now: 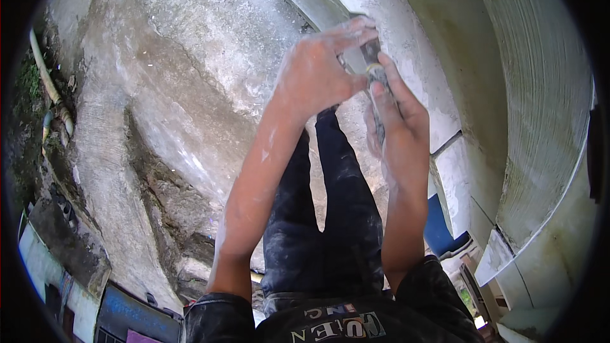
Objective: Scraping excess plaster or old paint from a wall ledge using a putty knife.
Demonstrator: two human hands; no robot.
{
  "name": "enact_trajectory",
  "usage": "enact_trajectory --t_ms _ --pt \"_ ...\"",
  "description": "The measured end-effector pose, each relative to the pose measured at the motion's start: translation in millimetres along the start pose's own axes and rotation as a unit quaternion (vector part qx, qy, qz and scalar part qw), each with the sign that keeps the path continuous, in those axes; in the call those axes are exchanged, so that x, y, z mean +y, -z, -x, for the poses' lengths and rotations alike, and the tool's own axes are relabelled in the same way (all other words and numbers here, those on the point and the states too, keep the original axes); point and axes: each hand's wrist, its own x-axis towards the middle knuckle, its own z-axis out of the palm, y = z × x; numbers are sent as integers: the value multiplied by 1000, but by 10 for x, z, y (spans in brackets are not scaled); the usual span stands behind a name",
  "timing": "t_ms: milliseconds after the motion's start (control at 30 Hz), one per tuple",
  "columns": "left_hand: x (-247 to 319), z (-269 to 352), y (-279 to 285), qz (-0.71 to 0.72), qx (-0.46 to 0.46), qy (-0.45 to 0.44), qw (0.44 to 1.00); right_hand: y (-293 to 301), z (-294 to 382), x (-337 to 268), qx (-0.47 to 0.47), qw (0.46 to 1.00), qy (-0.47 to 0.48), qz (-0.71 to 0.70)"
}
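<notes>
My right hand (402, 114) is closed around the grey, dusty handle (378, 76) of a hand tool. A yellowish ring circles the handle's upper end, and a short dark flat part (370, 51) sticks out beyond it; the kind of tool is unclear. White powder coats my left hand (321, 69), which curves around the tool's upper end. Its fingertips are close to the dark part and its thumb is at the handle near the ring. Whether the left fingers grip anything is hidden. Both hands are in front of a whitish wall ledge (405, 33).
A ribbed, pale-painted wall surface (519, 81) curves along the right. Below is rough, uneven concrete ground (190, 71), with a broken hollow (176, 195) left of my legs. Pipes (50, 81) lie at the far left. A blue object (441, 226) stands behind my right arm.
</notes>
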Motion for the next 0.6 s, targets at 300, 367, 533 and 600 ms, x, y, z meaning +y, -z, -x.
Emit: enact_trajectory --t_ms 300,367,533,600 --pt "-9 77 -17 -29 20 -15 999 -11 39 -73 -3 1000 -14 -16" --pt "-25 69 -2 -32 30 -21 999 -25 30 -62 -12 999 -5 -32" --pt "42 235 -80 -24 16 13 999 58 -19 99 -15 999 16 36" --pt "10 98 -42 -43 34 -1 998 58 -107 8 -33 999 -13 -5"
